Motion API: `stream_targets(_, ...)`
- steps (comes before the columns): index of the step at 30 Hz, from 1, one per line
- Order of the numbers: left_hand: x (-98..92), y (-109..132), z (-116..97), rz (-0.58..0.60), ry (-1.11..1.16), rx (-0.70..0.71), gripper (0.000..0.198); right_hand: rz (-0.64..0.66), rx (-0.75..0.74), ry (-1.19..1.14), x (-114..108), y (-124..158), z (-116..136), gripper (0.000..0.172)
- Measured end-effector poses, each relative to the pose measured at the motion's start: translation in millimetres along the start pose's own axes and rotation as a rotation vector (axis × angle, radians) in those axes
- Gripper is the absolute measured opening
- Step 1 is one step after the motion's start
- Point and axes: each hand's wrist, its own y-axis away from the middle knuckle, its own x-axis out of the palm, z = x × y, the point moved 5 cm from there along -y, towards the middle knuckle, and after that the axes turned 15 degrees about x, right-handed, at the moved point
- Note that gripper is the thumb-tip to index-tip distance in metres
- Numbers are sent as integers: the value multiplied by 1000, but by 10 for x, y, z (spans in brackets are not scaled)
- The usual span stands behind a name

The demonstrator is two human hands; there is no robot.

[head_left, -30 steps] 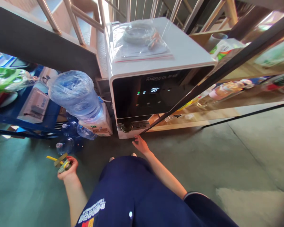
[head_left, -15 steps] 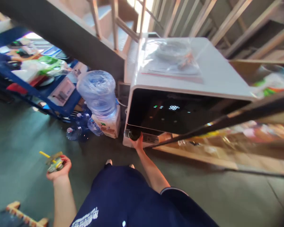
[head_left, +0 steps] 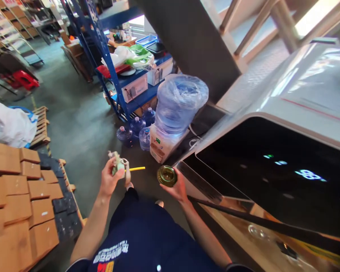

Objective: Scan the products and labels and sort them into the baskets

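Note:
My left hand (head_left: 109, 179) is closed on a small pale green and beige piece with a yellow straw-like stick (head_left: 136, 169) jutting to the right. Its exact kind is unclear. In my right hand (head_left: 179, 187) is a round, dark green glass cup (head_left: 167, 176), seen from above, with the fingers around its right side. The cup is in front of the lower left corner of a white water dispenser (head_left: 232, 173) with a black front panel and lit digits. A gap separates the yellow stick from the cup.
A large water bottle (head_left: 177, 107) sits upside down on a carton-like base (head_left: 160, 145). Several blue bottles (head_left: 137, 125) stand on the floor by a blue shelf rack (head_left: 113, 64). Cardboard boxes (head_left: 14, 181) are stacked at left. A dark strap (head_left: 257, 219) crosses low on the right.
My right hand has drawn the cup out from under the dispenser's front. My left hand has risen and come nearer the cup. The view has turned left.

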Motion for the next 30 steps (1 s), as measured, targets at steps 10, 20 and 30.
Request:
stream_targets(10,-444,-665,-484,484,-485,599,58,298,-202,-16,1406,-157,1537,108)
stream_targets(20,-1854,-1858,-272,467,-584,583,58,422,-268,-31,3127,-816,2674,107)
stream_targets(30,-3168,-3408,-625,479,-672,489,62,715,-488,-103,4811,-1920,3974,109)
